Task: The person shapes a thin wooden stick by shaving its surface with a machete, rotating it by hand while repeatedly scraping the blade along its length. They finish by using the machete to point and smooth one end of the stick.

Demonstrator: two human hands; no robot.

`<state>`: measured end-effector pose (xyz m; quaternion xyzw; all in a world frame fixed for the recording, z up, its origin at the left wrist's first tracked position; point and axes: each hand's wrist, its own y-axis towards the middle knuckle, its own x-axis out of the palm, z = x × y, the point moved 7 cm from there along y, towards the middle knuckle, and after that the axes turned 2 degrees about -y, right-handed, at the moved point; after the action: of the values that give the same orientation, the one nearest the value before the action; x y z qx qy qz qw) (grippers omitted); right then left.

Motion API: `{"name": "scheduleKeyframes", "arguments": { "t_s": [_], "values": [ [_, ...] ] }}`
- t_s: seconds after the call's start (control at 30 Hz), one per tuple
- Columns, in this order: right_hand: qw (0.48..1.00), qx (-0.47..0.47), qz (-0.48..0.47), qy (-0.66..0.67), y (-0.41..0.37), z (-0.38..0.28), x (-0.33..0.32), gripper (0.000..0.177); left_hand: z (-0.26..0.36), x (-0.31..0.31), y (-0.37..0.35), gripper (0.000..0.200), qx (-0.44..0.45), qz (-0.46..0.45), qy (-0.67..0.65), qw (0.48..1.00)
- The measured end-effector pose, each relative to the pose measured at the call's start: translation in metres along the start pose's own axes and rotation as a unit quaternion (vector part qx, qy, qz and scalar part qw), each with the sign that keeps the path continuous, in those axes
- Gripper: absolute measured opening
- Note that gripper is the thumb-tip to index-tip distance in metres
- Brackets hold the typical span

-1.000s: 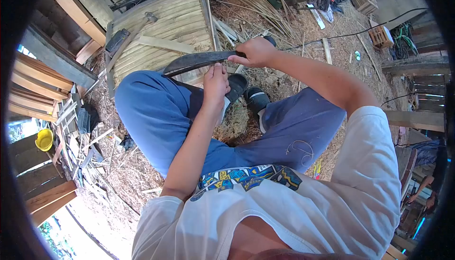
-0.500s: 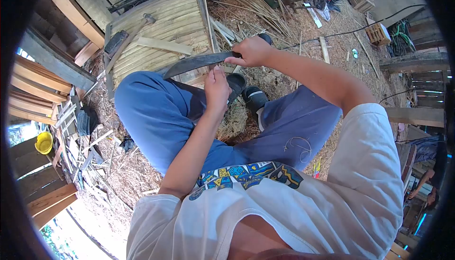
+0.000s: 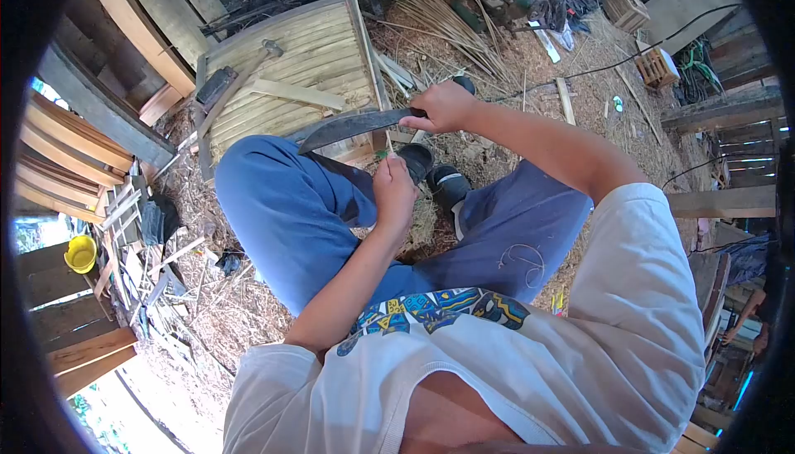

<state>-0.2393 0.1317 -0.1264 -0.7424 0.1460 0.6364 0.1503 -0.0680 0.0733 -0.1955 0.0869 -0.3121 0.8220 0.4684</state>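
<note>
A machete with a dark, curved blade [image 3: 348, 127] lies nearly level above my knees, its tip toward the left. My right hand [image 3: 445, 107] is wrapped round its dark handle. Just below the blade, my left hand [image 3: 395, 189] is closed in a pinch on a thin strip [image 3: 389, 141] that rises from the fingertips toward the blade. Most of the strip is too small to make out. Both hands are between my bent knees, above my dark shoes [image 3: 448, 182].
A slatted wooden panel [image 3: 319, 44] lies ahead with a hammer [image 3: 272, 48] and a loose board [image 3: 298, 94] on it. Thin sticks [image 3: 451, 27] lie beyond. Scrap wood and a yellow bucket [image 3: 80, 253] are at left. Another person's arm [image 3: 745, 317] shows at far right.
My left hand has moved slightly down and away from the blade, which now sits a little higher above it. The whole view has shifted slightly.
</note>
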Motion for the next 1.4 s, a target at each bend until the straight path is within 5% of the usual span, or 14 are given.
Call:
{"name": "scheduleKeyframes", "arguments": {
  "t_s": [0.2, 0.67, 0.93, 1.13, 1.4],
  "values": [
    [0.998, 0.058, -0.033, 0.015, -0.001, -0.002, -0.001, 0.075, 0.002, -0.001, 0.021, 0.032, -0.063, -0.104, 0.008, 0.993],
    [1.000, 0.007, 0.006, 0.001, -0.002, -0.001, 0.000, 0.077, 0.023, 0.022, 0.012, 0.028, 0.073, 0.018, 0.043, 0.996],
    [0.999, 0.042, -0.017, 0.018, 0.003, 0.005, -0.005, 0.076, -0.017, 0.008, -0.043, 0.025, -0.006, 0.000, -0.013, 1.000],
    [0.997, 0.062, -0.016, 0.036, 0.004, 0.009, -0.001, 0.077, -0.016, 0.013, -0.015, 0.025, -0.066, -0.101, -0.043, 0.992],
    [0.996, 0.075, -0.035, 0.030, 0.004, 0.005, -0.004, 0.078, 0.006, 0.018, 0.026, 0.025, -0.079, -0.066, -0.085, 0.991]
  ]
}}
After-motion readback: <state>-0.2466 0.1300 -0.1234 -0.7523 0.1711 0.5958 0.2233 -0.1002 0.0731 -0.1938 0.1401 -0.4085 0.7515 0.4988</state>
